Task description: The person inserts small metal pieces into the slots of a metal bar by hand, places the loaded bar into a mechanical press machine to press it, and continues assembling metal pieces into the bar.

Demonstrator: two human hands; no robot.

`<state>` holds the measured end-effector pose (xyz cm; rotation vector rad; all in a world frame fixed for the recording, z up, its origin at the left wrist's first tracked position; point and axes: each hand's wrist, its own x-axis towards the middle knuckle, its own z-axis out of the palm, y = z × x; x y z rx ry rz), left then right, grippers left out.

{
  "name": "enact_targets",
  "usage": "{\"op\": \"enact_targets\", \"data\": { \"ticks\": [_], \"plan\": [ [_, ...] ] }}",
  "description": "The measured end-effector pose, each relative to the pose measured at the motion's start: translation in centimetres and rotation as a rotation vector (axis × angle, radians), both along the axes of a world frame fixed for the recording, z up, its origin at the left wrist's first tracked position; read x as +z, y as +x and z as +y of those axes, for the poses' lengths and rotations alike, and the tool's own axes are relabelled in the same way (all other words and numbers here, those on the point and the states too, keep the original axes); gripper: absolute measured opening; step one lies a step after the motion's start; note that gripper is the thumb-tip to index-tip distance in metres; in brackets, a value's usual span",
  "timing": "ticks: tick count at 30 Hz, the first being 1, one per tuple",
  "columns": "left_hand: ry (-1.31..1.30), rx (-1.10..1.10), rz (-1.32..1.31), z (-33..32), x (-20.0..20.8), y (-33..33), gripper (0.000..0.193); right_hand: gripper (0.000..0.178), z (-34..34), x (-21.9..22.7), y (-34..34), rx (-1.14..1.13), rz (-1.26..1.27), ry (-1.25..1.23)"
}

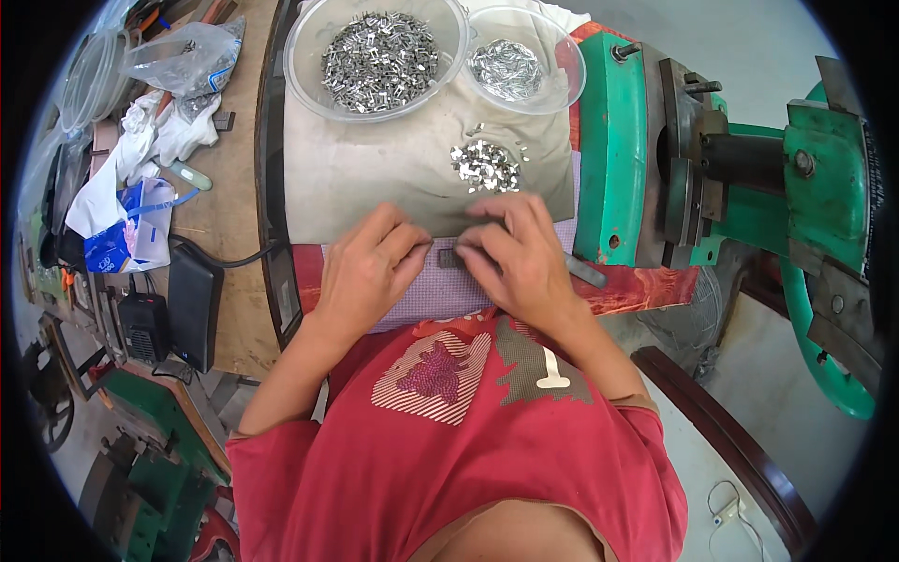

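Observation:
My left hand [370, 270] is closed in a pinch at the near edge of a khaki cloth [356, 178]. Anything between its fingertips is too small to make out. To its right, my right hand [513, 255] has curled fingers, with thumb and forefinger together beside a small dark metal block [449, 257]. What those fingers hold, if anything, is hidden. The block rests on a purple checked cloth [412, 302] between the two hands. Beyond my right hand lies a loose pile of small shiny metal pieces [485, 167]. A grey metal bar [585, 272] sticks out past my right wrist.
A large clear tub [298, 80] of short metal pieces and a smaller clear tub [573, 80] of thin shiny parts stand at the back. On the right is a green machine [609, 140]. A wooden bench [239, 187] at left carries gloves [187, 131], a tissue pack [140, 229] and a plastic bag [192, 61].

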<state>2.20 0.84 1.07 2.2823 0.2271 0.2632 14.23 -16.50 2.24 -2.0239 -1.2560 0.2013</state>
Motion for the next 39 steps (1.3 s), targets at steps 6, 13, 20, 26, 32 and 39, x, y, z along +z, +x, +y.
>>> {"op": "enact_targets", "data": {
  "ticks": [6, 13, 20, 26, 32, 39],
  "plan": [
    [-0.021, -0.035, -0.008, -0.8, -0.1, -0.5, 0.014, 0.018, -1.6, -0.9, -0.7, -0.059, -0.004, -0.007],
    [-0.022, -0.048, -0.002, -1.2, 0.2, -0.7, 0.014, 0.02, -0.8, -0.4, 2.0, -0.154, -0.158, -0.003],
    [-0.012, -0.049, 0.006, -1.8, -0.1, -0.4, 0.013, 0.014, 1.7, -1.6, 2.8, -0.096, -0.273, -0.032],
    [-0.018, -0.048, 0.021, -1.9, 0.2, -0.2, 0.014, 0.015, 2.0, -1.0, 2.3, -0.165, -0.33, -0.111],
    [-0.013, -0.07, 0.012, -2.0, -0.3, -0.3, 0.017, 0.013, 2.1, -1.0, 2.0, -0.202, -0.323, -0.128],
    [-0.051, -0.021, -0.004, -2.5, -0.2, -0.1, 0.017, 0.016, 0.8, -1.7, 1.8, -0.042, -0.03, 0.0]
  ]
}}
